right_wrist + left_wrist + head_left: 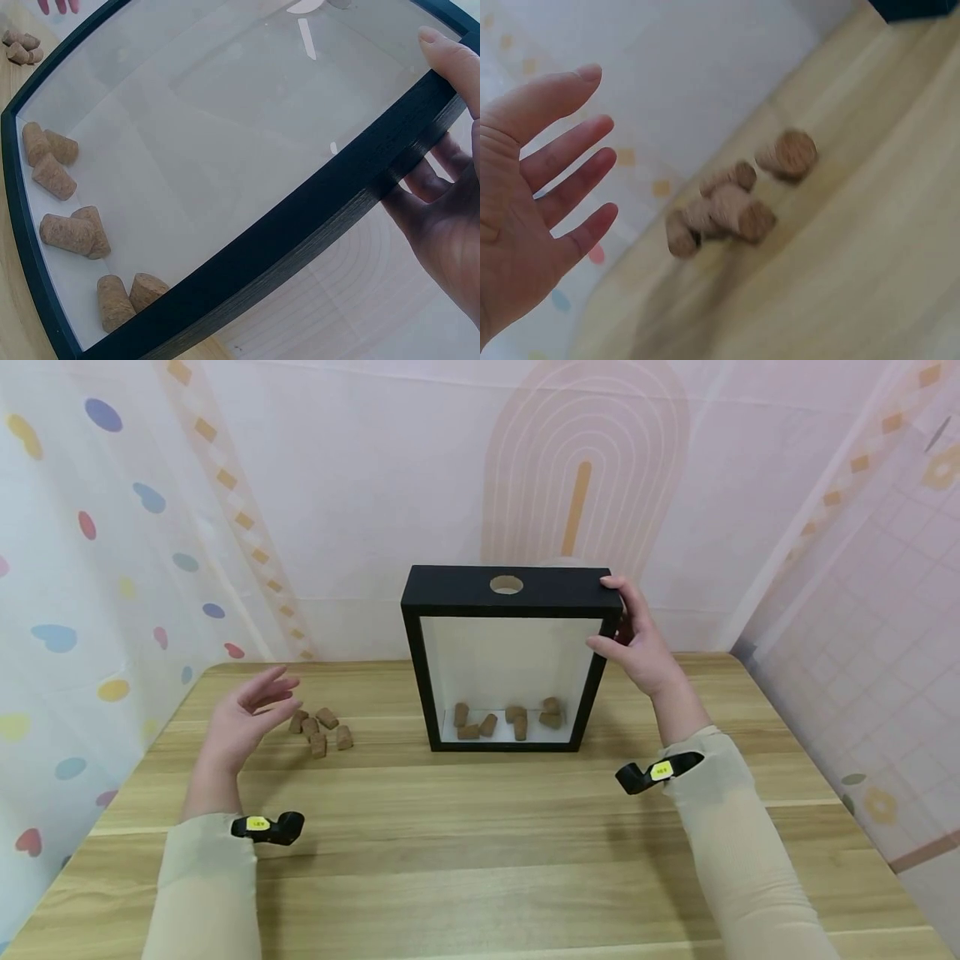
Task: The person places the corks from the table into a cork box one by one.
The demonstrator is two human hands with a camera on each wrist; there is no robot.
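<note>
Black square frame [513,592]; blurred corks [731,206]

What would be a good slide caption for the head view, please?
Right hand steadies an upright black shadow box holding corks; left hand hovers open by loose corks.

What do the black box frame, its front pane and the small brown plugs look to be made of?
Black box frame: probably painted wood, matte, with fine grain lines showing along its edge in the right wrist view. Clear front pane: glass or acrylic, glossy with reflections. Small brown plugs: cork, going by the speckled tan, dull surface.
</note>
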